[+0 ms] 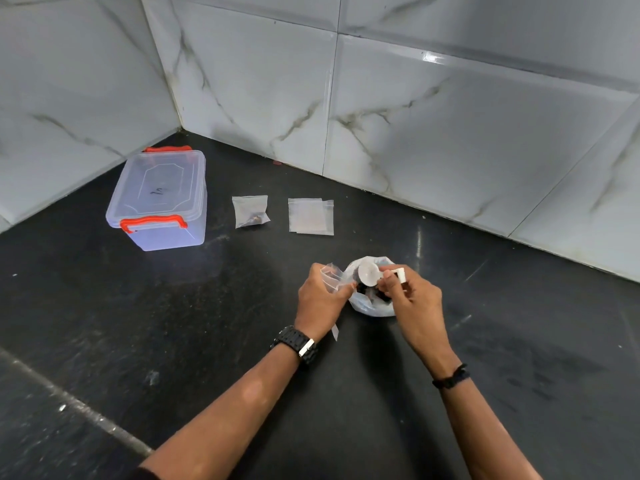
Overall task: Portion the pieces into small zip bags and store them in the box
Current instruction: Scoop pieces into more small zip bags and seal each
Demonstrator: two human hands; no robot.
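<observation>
My left hand pinches a small clear zip bag at its mouth. My right hand grips the handle of a white measuring scoop, tipped toward the small bag. Below the scoop sits a larger clear plastic bag holding dark pieces. A filled small zip bag with dark pieces lies farther back. Next to it lie empty zip bags in a flat stack. A clear plastic box with orange latches stands at the back left, lid on.
Everything rests on a black stone counter set in a corner of grey marble-look wall tiles. A seam in the counter runs across the lower left.
</observation>
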